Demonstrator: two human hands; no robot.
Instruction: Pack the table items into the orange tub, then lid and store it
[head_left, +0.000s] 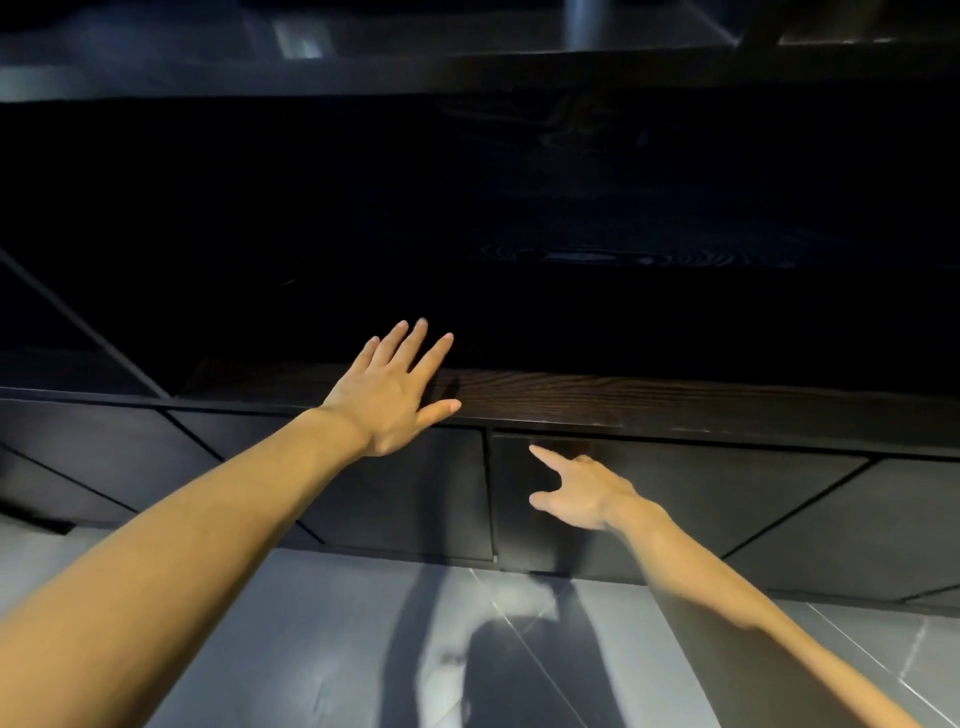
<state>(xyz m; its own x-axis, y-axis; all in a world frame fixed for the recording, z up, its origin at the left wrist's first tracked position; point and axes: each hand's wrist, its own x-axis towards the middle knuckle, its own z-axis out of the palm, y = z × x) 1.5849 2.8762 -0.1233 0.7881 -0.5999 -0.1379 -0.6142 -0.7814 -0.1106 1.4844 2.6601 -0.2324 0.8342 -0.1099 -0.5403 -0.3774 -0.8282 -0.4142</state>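
Observation:
My left hand (390, 391) lies flat, fingers spread, on the front edge of a dark wooden cabinet top (649, 400). It holds nothing. My right hand (582, 491) is lower, in front of a dark cabinet door (675, 499), with the forefinger stretched out touching the door's upper left corner and the other fingers curled. It holds nothing either. No orange tub, lid or table items are in view.
The cabinet front has several dark panels with diagonal seams (405, 493). A vertical gap between two doors (491, 493) runs just left of my right hand. Above the top is a deep dark recess (467, 208). Grey glossy floor tiles (311, 649) lie below.

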